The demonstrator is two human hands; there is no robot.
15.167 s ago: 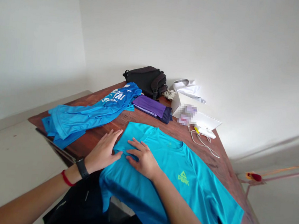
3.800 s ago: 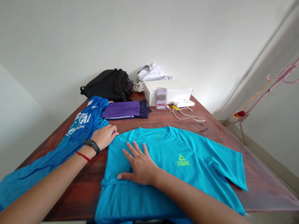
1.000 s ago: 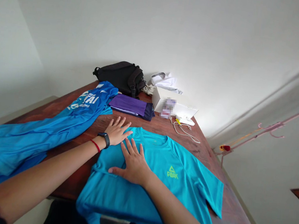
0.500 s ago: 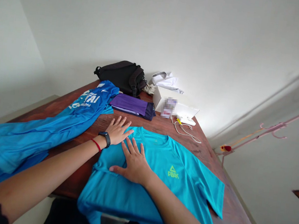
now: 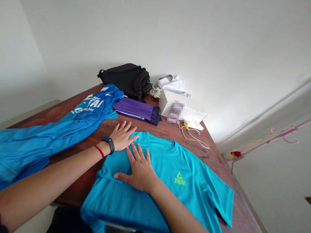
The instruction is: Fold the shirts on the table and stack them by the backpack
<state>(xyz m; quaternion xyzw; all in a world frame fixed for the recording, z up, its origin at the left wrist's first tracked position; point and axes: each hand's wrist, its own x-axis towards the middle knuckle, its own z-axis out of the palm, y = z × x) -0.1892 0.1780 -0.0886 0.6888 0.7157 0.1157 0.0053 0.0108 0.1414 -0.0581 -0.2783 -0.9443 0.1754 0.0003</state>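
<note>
A teal T-shirt (image 5: 164, 162) with a yellow-green logo lies front up on the wooden table, its lower part hanging over the near edge. Its left side in view is folded inward, while the sleeve on the right is spread out. My left hand (image 5: 122, 137), with a dark watch and a red string at the wrist, rests at the shirt's upper left shoulder, fingers spread. Flat on the shirt's chest lies my right hand (image 5: 141, 170), fingers apart, the thumb pointing left. Neither hand grips the cloth.
A blue printed shirt (image 5: 59, 132) stretches along the table's left side. Behind are folded purple clothes (image 5: 135, 109), a black backpack (image 5: 124, 78), a white box (image 5: 166, 101), a white cloth (image 5: 172, 83) and a white cable (image 5: 193, 137). A pink rack (image 5: 284, 133) stands right of the wooden table (image 5: 244, 222).
</note>
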